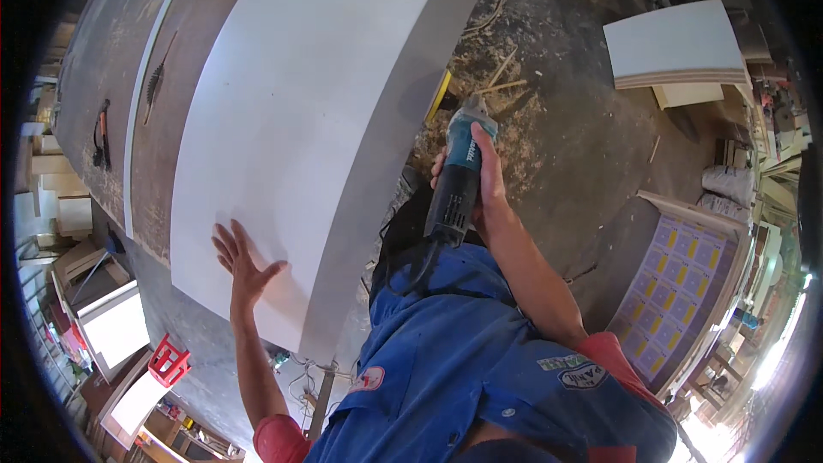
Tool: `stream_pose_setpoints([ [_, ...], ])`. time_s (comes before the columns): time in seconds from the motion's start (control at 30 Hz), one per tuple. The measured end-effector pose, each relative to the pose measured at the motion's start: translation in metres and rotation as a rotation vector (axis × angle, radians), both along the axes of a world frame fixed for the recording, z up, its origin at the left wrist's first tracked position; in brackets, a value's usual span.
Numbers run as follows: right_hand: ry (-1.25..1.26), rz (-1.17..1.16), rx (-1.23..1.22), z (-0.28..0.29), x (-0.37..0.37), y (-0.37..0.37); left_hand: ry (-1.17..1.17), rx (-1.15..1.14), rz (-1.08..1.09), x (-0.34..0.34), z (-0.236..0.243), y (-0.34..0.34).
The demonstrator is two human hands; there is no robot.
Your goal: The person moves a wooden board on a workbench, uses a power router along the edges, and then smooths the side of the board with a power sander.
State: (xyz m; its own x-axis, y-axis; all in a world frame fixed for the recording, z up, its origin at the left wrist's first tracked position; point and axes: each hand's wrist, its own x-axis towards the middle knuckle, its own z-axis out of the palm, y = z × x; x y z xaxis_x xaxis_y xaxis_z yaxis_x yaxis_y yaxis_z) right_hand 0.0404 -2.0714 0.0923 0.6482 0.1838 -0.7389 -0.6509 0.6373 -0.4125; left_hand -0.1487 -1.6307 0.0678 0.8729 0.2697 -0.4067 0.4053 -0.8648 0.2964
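Observation:
A long white panel or box [283, 103] with a flat top and a grey-shaded side lies on the brown workbench [103, 154]. My left hand [242, 273] rests on its top near the close end, palm down, fingers spread. To the right of the panel, my right hand [487, 173] is wrapped round a corded angle grinder [454, 184], teal toward the front and black at the rear. The grinder's metal head points away from me, and its far end is hard to make out. Its black cord loops down by my blue apron [429, 309].
On the bench lie a dark brush-like tool [155, 86], an orange-and-black tool [104, 133] and a pale strip [141, 77]. Sawdust and wood scraps [501, 81] litter the floor. A white panel stack [673, 43], a patterned board [673, 279] and a red stool [170, 362] stand around.

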Motion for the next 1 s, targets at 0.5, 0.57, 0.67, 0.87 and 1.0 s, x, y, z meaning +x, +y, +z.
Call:
stream_pose_setpoints([
  [0.5,-0.035,0.026,0.031,0.0,-0.149,0.06,-0.085,0.03,-0.004,0.012,-0.017,0.006],
  [0.57,-0.012,0.005,-0.01,0.001,-0.169,0.069,-0.089,-0.005,0.029,0.012,-0.017,0.003],
  [0.67,-0.043,0.013,0.056,-0.002,-0.199,0.08,-0.097,0.006,0.011,0.011,-0.021,0.005],
  [0.87,0.011,-0.016,0.045,-0.007,-0.269,0.107,-0.108,0.021,-0.029,0.013,-0.021,0.002],
  [1.0,0.081,-0.052,0.04,0.002,-0.315,0.13,-0.19,0.044,-0.101,-0.002,-0.021,0.011],
])
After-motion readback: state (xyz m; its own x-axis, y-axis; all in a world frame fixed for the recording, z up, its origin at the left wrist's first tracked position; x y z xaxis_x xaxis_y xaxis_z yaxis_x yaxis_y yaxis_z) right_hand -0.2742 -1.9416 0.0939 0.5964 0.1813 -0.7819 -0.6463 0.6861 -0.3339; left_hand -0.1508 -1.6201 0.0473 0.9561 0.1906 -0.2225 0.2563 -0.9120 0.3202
